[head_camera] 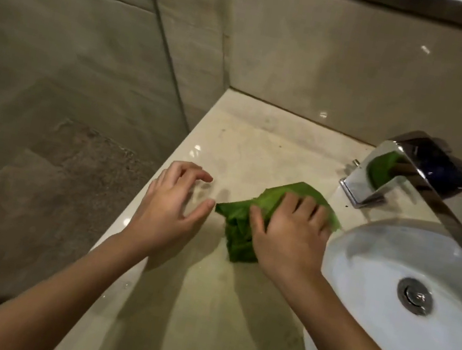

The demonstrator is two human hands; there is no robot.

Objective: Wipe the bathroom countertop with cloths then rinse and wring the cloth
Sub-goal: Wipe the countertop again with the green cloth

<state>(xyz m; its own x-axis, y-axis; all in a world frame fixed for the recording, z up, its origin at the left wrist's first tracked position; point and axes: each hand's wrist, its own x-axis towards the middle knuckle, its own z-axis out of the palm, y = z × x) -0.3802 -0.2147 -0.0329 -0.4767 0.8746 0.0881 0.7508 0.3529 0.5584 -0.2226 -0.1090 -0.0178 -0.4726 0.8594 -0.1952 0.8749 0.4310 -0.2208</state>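
- Right hand (292, 238): fingers lay spread and nearly straight on top of the green cloth (235, 237), thumb along its near side. I was pressing the cloth down on the countertop (258, 155), not clenching it.
- Left hand (171, 210): fingers loosely curled and apart, grasping nothing. It was just left of the cloth with the thumb tip close to the cloth's corner. Whether the fingertips touched the stone, I could not tell.
- Cloth position: bunched and folded on the counter, between my two hands, just beside the outer wall of the basin (379, 256) and in front of the faucet (393, 172).
- Progress, as judged: I was in the wiping step. The stone looked glossy, with a few small drops near my left forearm. How much of the surface was already wiped could not be read.
- No water showed at the spout and the bowl around the drain (415, 295) held none, so I judged rinsing and wringing as not yet begun.
- Edges: the counter's left edge ran close under my left hand and forearm, with a glass panel (72, 69) and the floor beyond it. A leftward stroke had little room before the drop.
- To the right, the basin wall blocked the cloth almost at once, and the faucet base stood just behind.
- Open room lay mostly toward the back wall (349, 72) and into the rear corner, and toward me along the strip between my forearms.
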